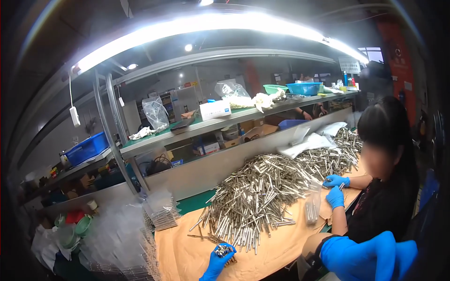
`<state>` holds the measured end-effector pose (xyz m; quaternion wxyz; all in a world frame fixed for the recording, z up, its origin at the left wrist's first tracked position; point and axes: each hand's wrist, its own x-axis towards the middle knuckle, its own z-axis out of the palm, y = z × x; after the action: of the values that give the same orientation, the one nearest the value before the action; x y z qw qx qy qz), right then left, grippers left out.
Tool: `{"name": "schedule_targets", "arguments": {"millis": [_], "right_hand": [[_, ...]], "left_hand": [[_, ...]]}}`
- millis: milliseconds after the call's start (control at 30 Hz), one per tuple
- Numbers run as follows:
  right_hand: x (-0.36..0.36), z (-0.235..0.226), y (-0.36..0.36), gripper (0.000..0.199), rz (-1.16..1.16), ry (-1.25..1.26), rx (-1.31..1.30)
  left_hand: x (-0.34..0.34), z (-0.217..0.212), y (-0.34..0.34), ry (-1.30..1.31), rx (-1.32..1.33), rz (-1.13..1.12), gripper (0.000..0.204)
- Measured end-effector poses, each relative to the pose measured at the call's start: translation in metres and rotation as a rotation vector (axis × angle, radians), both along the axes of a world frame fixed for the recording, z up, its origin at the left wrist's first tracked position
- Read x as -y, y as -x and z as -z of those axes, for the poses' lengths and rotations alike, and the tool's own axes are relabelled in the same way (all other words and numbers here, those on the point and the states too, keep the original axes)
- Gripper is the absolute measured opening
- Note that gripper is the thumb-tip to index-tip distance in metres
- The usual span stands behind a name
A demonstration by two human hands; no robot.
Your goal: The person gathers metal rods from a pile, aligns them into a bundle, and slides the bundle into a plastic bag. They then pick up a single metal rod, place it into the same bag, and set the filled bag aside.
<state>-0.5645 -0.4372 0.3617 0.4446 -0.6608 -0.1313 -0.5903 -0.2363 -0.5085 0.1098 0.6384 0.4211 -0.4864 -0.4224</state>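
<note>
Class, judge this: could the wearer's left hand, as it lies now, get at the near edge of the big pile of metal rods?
Probably yes: the left hand holds small metal parts beside the metal rods, with only bare brown paper between.

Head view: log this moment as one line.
left hand: holds small metal parts | right hand: raised near lens, grip unclear | metal rods: heaped on brown paper | co-worker's gloved hands: bagging rods

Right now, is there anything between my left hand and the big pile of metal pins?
Nothing visible. The left hand, holding a small bunch of pins, sits just below the pile of metal pins; only brown paper lies between.
</note>
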Motion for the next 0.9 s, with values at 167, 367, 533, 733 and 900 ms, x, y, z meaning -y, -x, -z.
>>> {"name": "schedule_targets", "arguments": {"millis": [167, 367, 533, 733, 900], "right_hand": [[0.012, -0.003, -0.001, 0.014, 0.023, 0.053, -0.013], [0.036, -0.022, -0.028, 0.022, -0.152, 0.174, -0.113], [0.045, -0.049, -0.086, 0.029, -0.459, 0.355, -0.17], [0.032, -0.04, -0.127, 0.036, -0.701, 0.446, -0.19], [0.103, 0.061, -0.187, 0.033, 0.027, 0.602, -0.946]], "left_hand": [[0.008, 0.011, -0.002, 0.036, 0.09, 0.019, 0.019], [-0.003, 0.02, -0.011, -0.032, 0.024, -0.035, 0.025], [0.024, 0.05, -0.008, 0.032, 0.118, 0.082, 0.029], [0.023, 0.072, -0.012, 0.081, 0.018, -0.057, 0.033], [-0.015, 0.004, 0.014, 0.021, 0.144, -0.034, 0.029]]}}
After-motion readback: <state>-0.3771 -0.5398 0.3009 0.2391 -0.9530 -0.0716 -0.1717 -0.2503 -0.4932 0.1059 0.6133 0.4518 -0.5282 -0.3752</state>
